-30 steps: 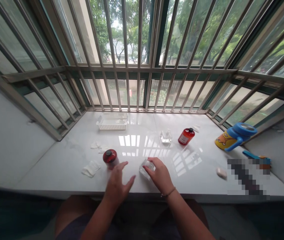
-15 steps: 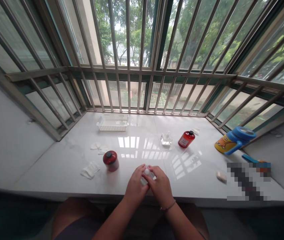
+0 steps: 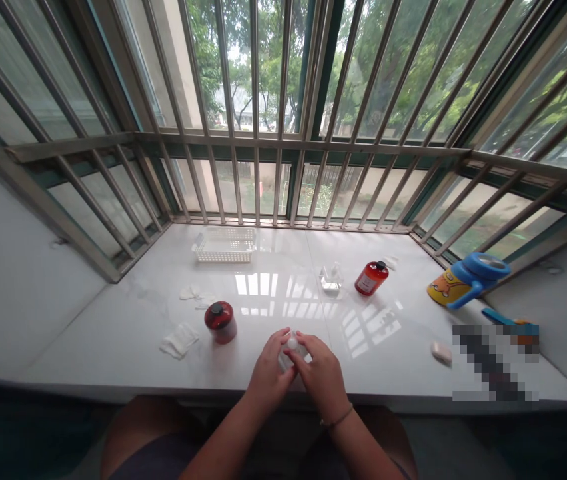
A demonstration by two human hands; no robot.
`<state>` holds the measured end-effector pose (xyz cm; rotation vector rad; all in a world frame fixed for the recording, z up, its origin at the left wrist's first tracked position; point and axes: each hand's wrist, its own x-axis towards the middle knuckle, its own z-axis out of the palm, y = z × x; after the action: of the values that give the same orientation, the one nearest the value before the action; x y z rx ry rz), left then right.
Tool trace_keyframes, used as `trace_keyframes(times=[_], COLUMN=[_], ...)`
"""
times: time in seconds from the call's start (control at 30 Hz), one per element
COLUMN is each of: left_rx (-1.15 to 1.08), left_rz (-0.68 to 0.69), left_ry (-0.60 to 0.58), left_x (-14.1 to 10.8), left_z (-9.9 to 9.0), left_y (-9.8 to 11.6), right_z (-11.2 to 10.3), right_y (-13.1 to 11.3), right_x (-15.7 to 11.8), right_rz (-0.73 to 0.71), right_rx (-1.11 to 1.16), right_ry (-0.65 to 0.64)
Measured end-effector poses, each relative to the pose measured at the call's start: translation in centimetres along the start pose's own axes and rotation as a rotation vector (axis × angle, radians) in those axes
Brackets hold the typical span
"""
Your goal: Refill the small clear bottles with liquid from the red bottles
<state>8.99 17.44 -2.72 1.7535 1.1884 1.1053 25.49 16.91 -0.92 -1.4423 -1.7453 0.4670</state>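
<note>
Two bare hands, the left hand [image 3: 269, 367] and the right hand [image 3: 322, 368], curl around a small, squat, clear container [image 3: 284, 362] with a pale rounded top [image 3: 292, 343], near the middle of the glossy white counter's [image 3: 128, 363] near edge. Fingers press its sides; whether they pinch the top cannot be told. Handling seems under way, not finished; how much remains is unclear. Farther right, a similar clear glass-like container [image 3: 332, 283] stands untouched, as does a black-capped translucent red bottle [image 3: 222, 327] at left.

A single head-worn view — forward and down, across the white counter [image 3: 273, 317] toward the barred window [image 3: 283, 140]
</note>
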Motion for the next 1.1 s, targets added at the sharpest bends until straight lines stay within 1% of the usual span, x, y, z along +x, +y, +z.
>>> trace_keyframes(times=[0.13, 0.23, 0.3, 0.47, 0.6, 0.67, 0.73, 0.83, 0.9, 1.03, 1.1], left_rx=[-0.034, -0.044, -0.042, -0.049, -0.078, -0.088, -0.099, -0.091, -0.085, -0.113, -0.108], left_rz=[-0.019, -0.024, -0.031, -0.055, -0.122, -0.164, -0.175, -0.123, -0.104, -0.167, -0.154], left_ry=[-0.014, -0.019, -0.021, -0.023, -0.005, -0.008, -0.013, -0.056, -0.080, -0.048, -0.055], left_x=[0.2, 0.4, 0.5, 0.4, 0.1, 0.1, 0.1, 0.2, 0.3, 0.2, 0.1], left_z=[-0.3, -0.6, -0.7, -0.7, -0.5, -0.6, -0.8, -1.1, -1.2, -1.0, -1.0], left_y=[0.5, 0.8, 0.9, 1.0, 0.7, 0.8, 0.9, 1.1, 1.0, 0.7, 0.6], right_z=[0.3, 0.7, 0.7, 0.1, -0.8, -1.4, -2.1, -2.8, -2.9, -2.3, -1.9], right_y=[-0.2, -0.5, -0.9, -1.1, 0.2, 1.1, 1.9, 2.4, 2.2, 1.6, 1.4], right_x=[-0.3, -0.2, 0.0, 0.2, 0.0, -0.2, -0.5, -1.1, -1.4, -1.9, -2.1], right_rz=[0.038, 0.077, 0.075, 0.036, 0.011, 0.040, 0.090, 0.103, 0.075, 0.026, 0.008], right_rx=[-0.021, -0.063, -0.078, -0.030, 0.062, 0.127, 0.162, 0.165, 0.169, 0.185, 0.182], right_ry=[0.031, 0.078, 0.092, 0.026, -0.028, -0.055, -0.078, -0.105, -0.106, -0.061, -0.043])
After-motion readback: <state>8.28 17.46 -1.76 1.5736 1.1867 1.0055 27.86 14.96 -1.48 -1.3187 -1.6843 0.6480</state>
